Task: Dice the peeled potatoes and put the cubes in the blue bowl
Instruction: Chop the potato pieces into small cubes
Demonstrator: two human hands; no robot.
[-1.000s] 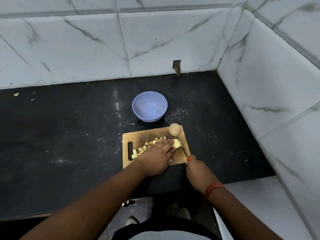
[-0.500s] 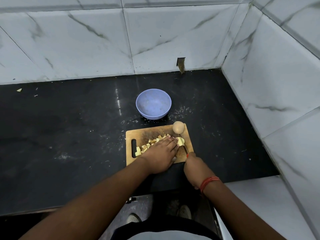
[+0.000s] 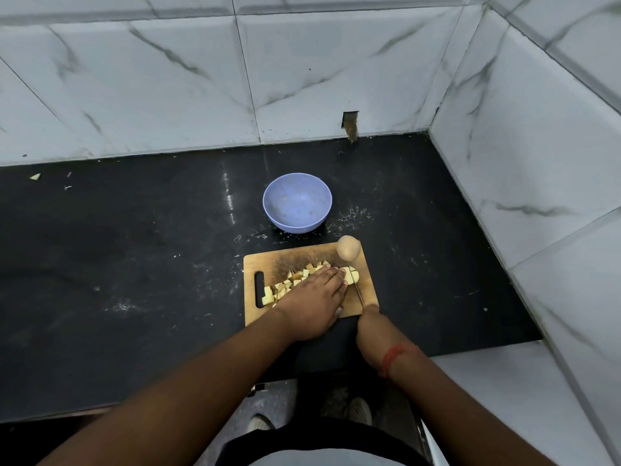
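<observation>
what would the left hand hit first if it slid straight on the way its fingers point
Its fingers already rest on the potato piece being cut; going on, the left hand would likely meet the knife blade first, though depth is unclear.

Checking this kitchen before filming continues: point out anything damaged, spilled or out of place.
A rectangular hole is broken into the wall tile at the counter's back edge, with brownish staining below it. Pale crumbs are scattered on the black counter right of the blue bowl, and a stray scrap lies far left.
</observation>
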